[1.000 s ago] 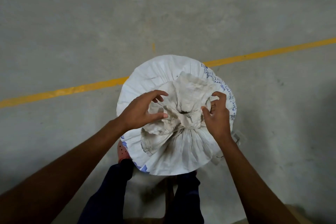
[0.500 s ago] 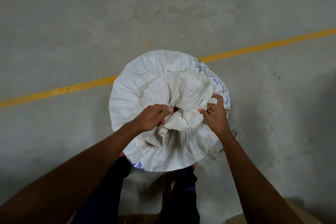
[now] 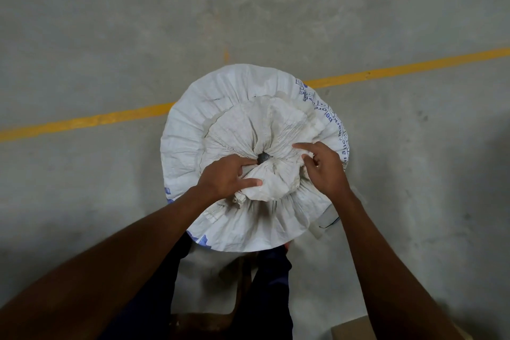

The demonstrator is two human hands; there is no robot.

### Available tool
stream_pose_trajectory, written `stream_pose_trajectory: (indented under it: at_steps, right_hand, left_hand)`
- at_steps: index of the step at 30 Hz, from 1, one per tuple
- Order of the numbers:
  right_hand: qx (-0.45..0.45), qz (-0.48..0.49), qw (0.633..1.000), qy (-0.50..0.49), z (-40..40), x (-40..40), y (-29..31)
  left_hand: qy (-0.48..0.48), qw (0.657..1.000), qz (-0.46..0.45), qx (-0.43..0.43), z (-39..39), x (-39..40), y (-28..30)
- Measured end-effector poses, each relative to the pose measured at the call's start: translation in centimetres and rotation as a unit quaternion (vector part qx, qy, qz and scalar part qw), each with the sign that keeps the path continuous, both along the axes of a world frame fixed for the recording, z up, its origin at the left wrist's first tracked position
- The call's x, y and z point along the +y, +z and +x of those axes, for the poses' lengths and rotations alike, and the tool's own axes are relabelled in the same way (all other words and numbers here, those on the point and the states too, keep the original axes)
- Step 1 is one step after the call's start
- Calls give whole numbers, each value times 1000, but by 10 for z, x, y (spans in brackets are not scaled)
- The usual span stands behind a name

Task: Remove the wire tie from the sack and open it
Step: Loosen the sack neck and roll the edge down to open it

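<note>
A white woven sack (image 3: 220,96) with blue print stands upright on the concrete floor, seen from above. Its gathered mouth (image 3: 256,130) is bunched at the centre, with a small dark gap (image 3: 263,158) showing in the middle. My left hand (image 3: 229,176) grips the near-left folds of the mouth, thumb pressed onto the fabric. My right hand (image 3: 323,168) rests on the right side of the mouth, its index finger stretched over the folds and the other fingers curled against them. A thin dark wire (image 3: 329,223) lies beside the sack at the lower right.
A yellow painted line (image 3: 82,121) crosses the grey floor behind the sack. My dark trouser legs (image 3: 265,284) stand just below the sack. A brown cardboard corner (image 3: 356,330) shows at the bottom right.
My left hand closed onto the near-left folds and both hands shifted around the gathered mouth. The fabric has spread outward and a small dark opening now shows at the centre.
</note>
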State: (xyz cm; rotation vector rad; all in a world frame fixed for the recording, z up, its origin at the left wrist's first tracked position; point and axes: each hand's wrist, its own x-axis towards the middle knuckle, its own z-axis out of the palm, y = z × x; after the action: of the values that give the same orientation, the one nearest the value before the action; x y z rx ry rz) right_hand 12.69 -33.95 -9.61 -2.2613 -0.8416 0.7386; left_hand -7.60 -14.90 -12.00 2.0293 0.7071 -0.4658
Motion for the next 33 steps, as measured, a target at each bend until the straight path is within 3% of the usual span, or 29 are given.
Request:
stream_pose_trajectory:
  at_steps: [4,7,10,15,18,20,24,27,33]
  right_hand:
    - [11,-181,983,16,5,11,8]
    - [-130,-308,939,81,3,22,5]
    - [-251,-365,890,109,-8,32,-2]
    - [-356,-286,882,113,-18,44,-8]
    - [-392,-154,880,218,-19,49,-8]
    - [-370,-75,874,306,-19,46,-10]
    - [-297,-135,846,422,-13,38,-13]
    - [-280,-203,821,454,-2,32,-8]
    - [-311,-163,801,485,6,23,-8]
  left_hand:
    - [-2,1000,23,6,0,-4,2]
    - [1,999,49,8,-1,-7,-2]
    - [-12,997,79,8,-2,-9,-4]
    - [-54,986,157,-13,1,-18,-8]
    - [-57,984,164,-44,3,-24,-8]
    - [-53,985,150,-67,2,-28,-11]
    - [-48,986,143,-74,-2,-28,-21]
    - [-74,982,164,-54,-7,-25,-25]
    - [-174,944,280,-15,-3,-23,-22]
